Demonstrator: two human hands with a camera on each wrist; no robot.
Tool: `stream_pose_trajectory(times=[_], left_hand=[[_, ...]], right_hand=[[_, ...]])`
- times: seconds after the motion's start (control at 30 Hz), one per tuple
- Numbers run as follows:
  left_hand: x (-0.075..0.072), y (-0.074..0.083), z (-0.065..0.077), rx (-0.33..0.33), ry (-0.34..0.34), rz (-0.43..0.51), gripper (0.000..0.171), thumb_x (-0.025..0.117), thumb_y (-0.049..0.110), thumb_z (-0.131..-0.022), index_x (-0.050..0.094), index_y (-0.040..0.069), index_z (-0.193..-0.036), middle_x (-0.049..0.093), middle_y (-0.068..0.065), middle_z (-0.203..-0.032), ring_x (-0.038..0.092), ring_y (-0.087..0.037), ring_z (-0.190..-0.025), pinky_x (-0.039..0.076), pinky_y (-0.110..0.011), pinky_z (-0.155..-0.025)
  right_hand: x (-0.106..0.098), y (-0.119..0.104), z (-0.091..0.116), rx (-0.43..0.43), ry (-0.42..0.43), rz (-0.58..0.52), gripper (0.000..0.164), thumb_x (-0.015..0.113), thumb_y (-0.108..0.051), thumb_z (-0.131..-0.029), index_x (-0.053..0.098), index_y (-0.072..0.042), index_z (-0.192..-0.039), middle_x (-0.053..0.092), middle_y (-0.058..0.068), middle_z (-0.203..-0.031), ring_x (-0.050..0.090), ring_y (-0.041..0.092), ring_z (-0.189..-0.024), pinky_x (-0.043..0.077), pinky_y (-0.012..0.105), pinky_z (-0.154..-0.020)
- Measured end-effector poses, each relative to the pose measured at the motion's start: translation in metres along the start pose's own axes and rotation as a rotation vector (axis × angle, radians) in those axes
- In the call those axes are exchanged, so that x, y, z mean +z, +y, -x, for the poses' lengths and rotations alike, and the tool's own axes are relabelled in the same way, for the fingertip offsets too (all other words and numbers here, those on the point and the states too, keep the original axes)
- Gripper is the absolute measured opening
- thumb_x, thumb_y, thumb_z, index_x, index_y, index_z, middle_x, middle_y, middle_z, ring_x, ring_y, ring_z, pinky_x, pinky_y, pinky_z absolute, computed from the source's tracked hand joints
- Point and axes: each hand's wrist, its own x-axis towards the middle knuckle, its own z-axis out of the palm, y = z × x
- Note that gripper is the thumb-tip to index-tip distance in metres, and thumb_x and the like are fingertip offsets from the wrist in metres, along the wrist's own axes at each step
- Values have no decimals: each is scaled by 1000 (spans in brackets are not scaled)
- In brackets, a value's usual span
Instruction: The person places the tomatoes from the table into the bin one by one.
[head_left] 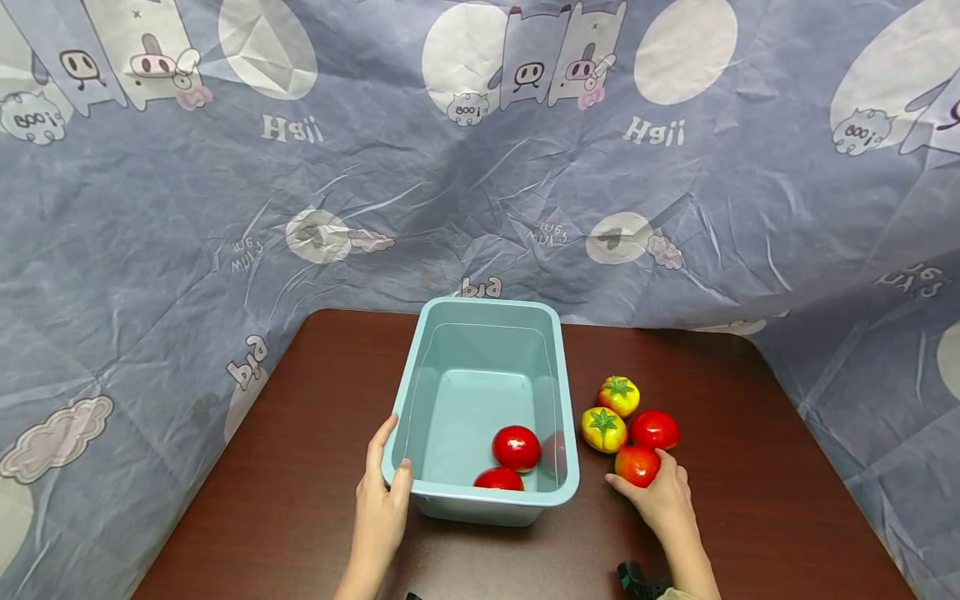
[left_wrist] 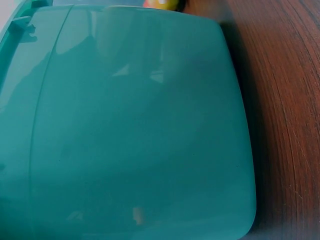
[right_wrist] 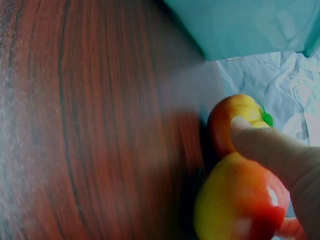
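Note:
My left hand (head_left: 382,500) grips the near-left corner of a light blue-green plastic bin (head_left: 558,358), its thumb at the rim. Two shiny red fruits (head_left: 516,447) lie inside at the near end. To the right of the bin, my right hand (head_left: 663,496) holds a red-and-yellow apple (head_left: 636,467) between thumb and fingers. The thumb also overlaps a fruit with a green leafy top (right_wrist: 227,120) in the right wrist view. Beside the held apple sit a red fruit (head_left: 656,429) and two yellow fruits (head_left: 603,430) with green leafy tops. The left wrist view shows mostly the bin's outer wall (left_wrist: 140,130).
Everything stands on a dark brown wooden table (head_left: 300,467). A blue-grey patterned cloth (head_left: 450,200) hangs behind the table and along its sides. A small black object (head_left: 636,577) shows at my right wrist.

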Motion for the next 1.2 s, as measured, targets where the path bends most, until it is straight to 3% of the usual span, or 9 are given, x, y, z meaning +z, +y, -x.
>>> stream_pose_trajectory(times=[0.17, 0.37, 0.57, 0.77, 0.9, 1.0, 1.2], left_hand=[[0, 0, -1, -4, 0, 0, 63, 51, 10, -91, 42, 42, -145, 58, -2, -87, 39, -11, -62, 36, -29, -61], [-1, -1, 0, -4, 3, 4, 63, 52, 10, -91, 43, 41, -144, 65, -2, -110, 43, -13, -67, 37, -29, -64], [-1, 1, -1, -8, -2, 4, 63, 52, 10, -91, 42, 41, -145, 56, -3, -81, 37, -10, -59, 36, -28, -61], [-1, 1, -1, -14, -7, 13, 64, 52, 9, -91, 42, 41, -145, 49, -1, -73, 31, -7, -53, 35, -28, -59], [-1, 1, -1, -12, -5, 10, 63, 52, 10, -91, 42, 41, -145, 56, -3, -83, 34, -9, -56, 36, -29, -61], [-1, 1, -1, -7, -2, 9, 63, 53, 10, -91, 42, 41, -145, 63, -4, -100, 38, -11, -60, 37, -29, -63], [-1, 2, -1, 4, -1, 11, 63, 52, 9, -91, 42, 40, -145, 65, -4, -115, 38, -11, -61, 37, -29, -61]], right_hand=[[5, -5, 1, -6, 53, 26, 92, 78, -34, -79, 28, 16, -139, 38, 42, -125, 40, 57, -113, 37, 65, -96], [9, -7, 2, -17, 65, 47, 89, 79, -29, -77, 29, 16, -136, 39, 42, -122, 41, 60, -111, 38, 65, -95], [9, -7, 1, -12, 48, 42, 89, 79, -25, -76, 27, 16, -136, 38, 42, -123, 41, 60, -113, 38, 66, -96], [6, -8, 2, -6, 36, 2, 90, 80, -24, -76, 26, 15, -136, 36, 40, -125, 42, 57, -114, 38, 67, -98], [1, -8, 3, -16, 20, -14, 88, 78, -24, -78, 25, 14, -137, 36, 39, -127, 41, 55, -115, 38, 67, -99], [-6, -11, 4, -9, -2, -30, 89, 77, -27, -79, 24, 14, -139, 36, 38, -130, 40, 55, -117, 38, 67, -100], [-22, -23, 7, -1, -10, -73, 90, 75, -32, -82, 24, 11, -143, 37, 35, -133, 42, 53, -118, 39, 66, -100]])
